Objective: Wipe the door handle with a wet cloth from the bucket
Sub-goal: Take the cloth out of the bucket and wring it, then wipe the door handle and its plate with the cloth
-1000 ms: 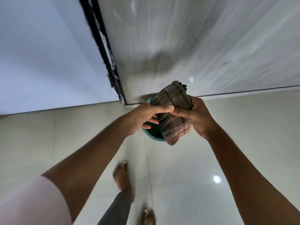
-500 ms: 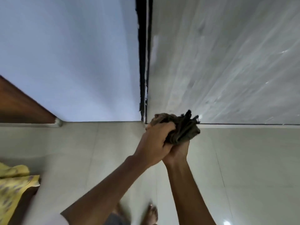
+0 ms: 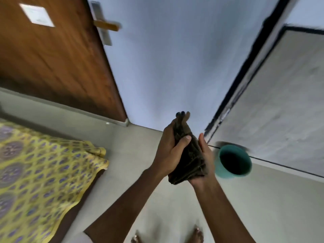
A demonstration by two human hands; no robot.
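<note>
A dark brown wet cloth (image 3: pixel 190 158) is bunched between my two hands at chest height, mid-frame. My left hand (image 3: pixel 169 151) wraps over it from the left with the thumb across the top. My right hand (image 3: pixel 206 160) cups it from the right and beneath. The teal bucket (image 3: pixel 233 162) stands on the floor just right of my right hand, beside the wall. The door handle (image 3: pixel 107 25), a brass-coloured lever on a silver plate, is at the upper left on the brown wooden door (image 3: pixel 52 58), far from both hands.
A bed with a yellow patterned cover (image 3: pixel 40 172) fills the lower left. A pale blue wall (image 3: pixel 175 58) lies straight ahead, with a black-edged grey panel (image 3: pixel 280 93) to the right. My bare feet (image 3: pixel 196 235) stand on the light tiled floor.
The view has swung left, bringing the door, its handle and the bed into sight. The cloth has gone from spread open over the bucket to a bunch pressed between both hands, away from the bucket.
</note>
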